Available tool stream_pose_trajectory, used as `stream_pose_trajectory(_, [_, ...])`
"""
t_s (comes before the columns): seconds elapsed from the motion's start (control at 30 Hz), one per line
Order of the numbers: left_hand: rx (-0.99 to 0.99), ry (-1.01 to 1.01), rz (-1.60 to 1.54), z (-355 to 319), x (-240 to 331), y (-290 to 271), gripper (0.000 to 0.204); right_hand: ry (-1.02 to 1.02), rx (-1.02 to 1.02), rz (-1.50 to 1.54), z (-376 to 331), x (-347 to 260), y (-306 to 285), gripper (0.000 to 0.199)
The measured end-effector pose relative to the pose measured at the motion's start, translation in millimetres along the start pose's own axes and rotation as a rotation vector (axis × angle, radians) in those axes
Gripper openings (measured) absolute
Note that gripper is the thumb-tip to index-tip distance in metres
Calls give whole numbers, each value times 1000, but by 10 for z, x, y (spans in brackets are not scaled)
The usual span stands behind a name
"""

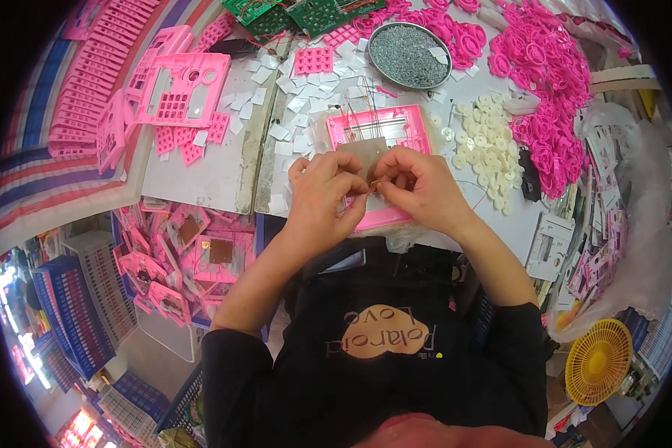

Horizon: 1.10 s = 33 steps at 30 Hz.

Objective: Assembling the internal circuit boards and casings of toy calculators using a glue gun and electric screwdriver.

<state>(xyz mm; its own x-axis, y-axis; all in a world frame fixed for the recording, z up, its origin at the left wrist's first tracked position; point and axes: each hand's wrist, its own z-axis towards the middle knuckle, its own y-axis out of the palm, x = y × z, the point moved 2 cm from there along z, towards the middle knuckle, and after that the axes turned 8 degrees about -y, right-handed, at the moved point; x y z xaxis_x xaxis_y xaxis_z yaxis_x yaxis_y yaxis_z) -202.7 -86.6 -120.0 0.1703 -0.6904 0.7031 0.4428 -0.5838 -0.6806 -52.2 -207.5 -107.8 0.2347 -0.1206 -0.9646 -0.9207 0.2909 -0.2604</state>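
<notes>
A pink plastic housing (381, 216) lies on the table in front of me, with a brown circuit board (371, 151) on it. Thin dark and reddish wires (367, 104) rise from the board toward the far side. Over the housing's near part, the fingertips of both hands almost meet. My left hand (325, 196) is closed in a pinch; what lies between its fingertips is hidden. My right hand (420, 187) pinches what looks like a thin reddish wire (374, 184) beside the board. The fingers cover the wire's end.
Beyond the housing stands a round tray of small metal screws (409, 56). White discs (489, 145) and pink plastic parts (537, 67) are heaped at right. White paper squares (299, 104), pink housings (183, 89) and green circuit boards (313, 15) lie left and far. A bin of housings (257, 231) sits lower left.
</notes>
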Motion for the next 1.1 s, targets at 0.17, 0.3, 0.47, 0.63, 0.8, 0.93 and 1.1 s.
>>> stream_pose_trajectory(0.17, [-24, -18, -6, -9, 0, -10, 18, -8, 35, 48, 2, 51, 27, 12])
stream_pose_trajectory(0.3, [-34, -35, -29, -12, 11, -13, 16, -20, 2, -40, -6, 36, 49, 14])
stream_pose_trajectory(0.47, [27, -133, -290, -19, -44, 65, 12, -436, 133, -432, -186, -64, 177, 25])
stream_pose_trajectory(0.63, [71, -131, -235, 31, 47, 36, 11, -509, 160, -502, -262, -69, 190, 33])
stream_pose_trajectory(0.8, [58, -115, -280, 72, 128, -13, 10, -380, 169, -271, -254, -87, 133, 19])
stream_pose_trajectory(0.93, [31, -124, -271, 24, 124, -20, 9, -477, 203, -324, -246, -37, 136, 15])
stream_pose_trajectory(1.1, [28, -131, -296, -15, 110, -19, 9, -404, 232, -250, -269, -5, 183, 11])
